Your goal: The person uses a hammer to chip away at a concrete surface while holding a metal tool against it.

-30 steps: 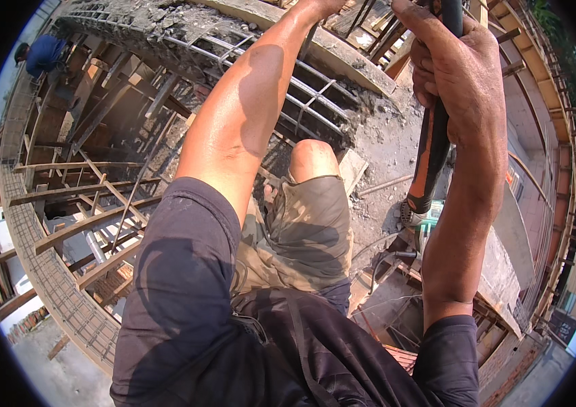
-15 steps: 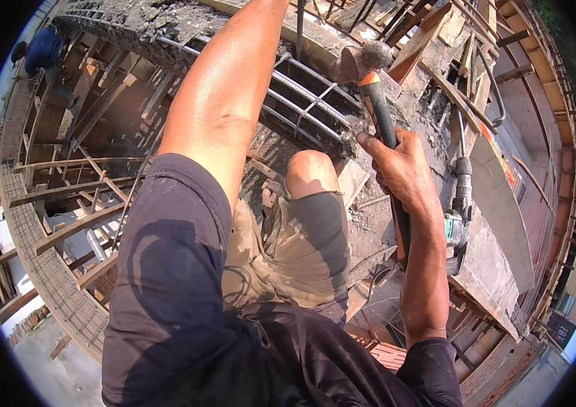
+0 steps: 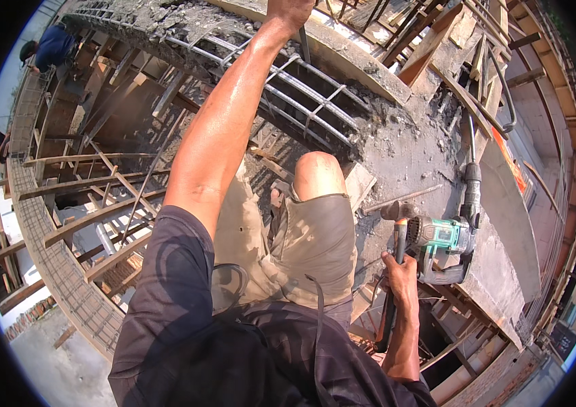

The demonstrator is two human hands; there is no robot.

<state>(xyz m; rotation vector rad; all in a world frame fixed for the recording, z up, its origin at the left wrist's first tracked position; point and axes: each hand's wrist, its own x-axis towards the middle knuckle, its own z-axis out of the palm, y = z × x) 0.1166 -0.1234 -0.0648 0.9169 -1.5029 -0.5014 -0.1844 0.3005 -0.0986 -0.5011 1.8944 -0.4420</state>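
My right hand is wrapped around the black handle of a hammer. The hammer is held low beside my right thigh, its blunt, dusty head up and its handle running down toward my body. Stretched far forward, my left hand is partly cut off by the top edge. It is closed around a dark steel bar, which points down toward the broken concrete beam beside the exposed reinforcing bars.
A green and grey demolition hammer drill lies right of my hammer. Broken concrete rubble spreads ahead. Timber planks are piled at the far right. Wooden formwork and a drop lie left, where a person in blue bends over.
My right hand has brought the hammer down and back, from near the beam to beside the drill. My left hand has come into view at the top, holding the bar.
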